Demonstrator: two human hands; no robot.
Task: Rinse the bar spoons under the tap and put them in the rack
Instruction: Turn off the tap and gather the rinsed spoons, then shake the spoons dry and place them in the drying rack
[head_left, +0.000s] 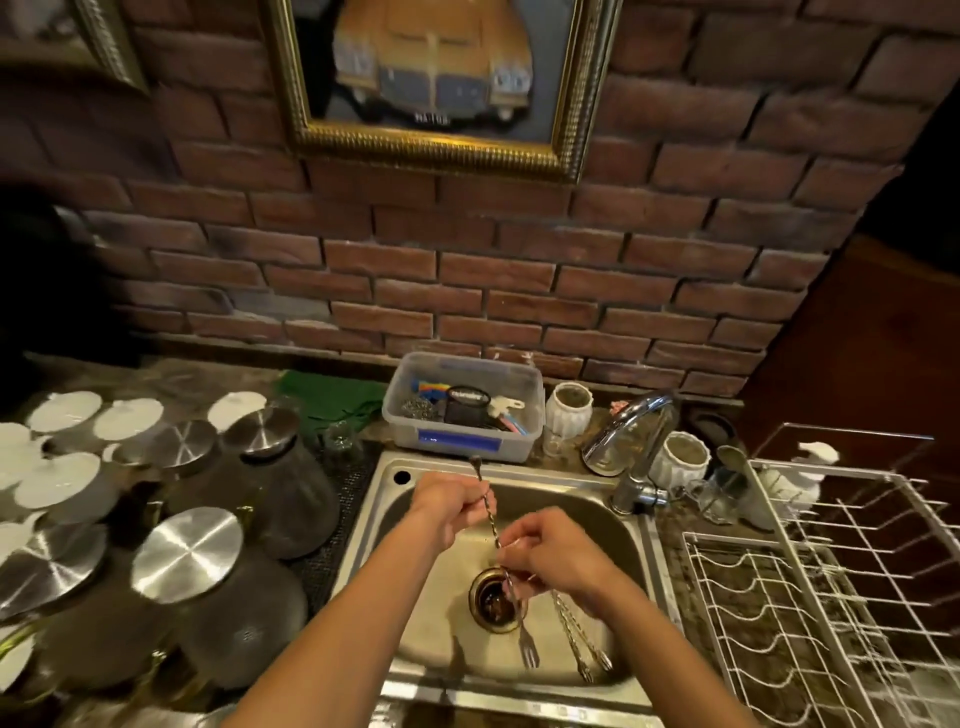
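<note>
- Red brick wall (467, 270) fills the back, with a gilt-framed picture (441, 83) of a yellow car hanging on it; the number plate is too blurred to read.
- White wire rack (810, 597) stands just right of the steel sink (597, 499), no spoons in it that I can see.
- Four dark jars with round steel lids (187, 561) crowd the counter on the left.
- Clear plastic tub (462, 405) sits behind the sink; its blue label carries writing I cannot make out.
- Chrome tap (631, 441) curves over the sink's right corner, two white ribbed pots (569, 410) nearby.
- Left hand (447, 506) is closed around one twisted bar spoon (488, 519), held slanting over the drain (496, 600).
- Right hand (550, 558) pinches a bundle of spoons (576, 639), two or three, fork ends pointing down into the basin.
</note>
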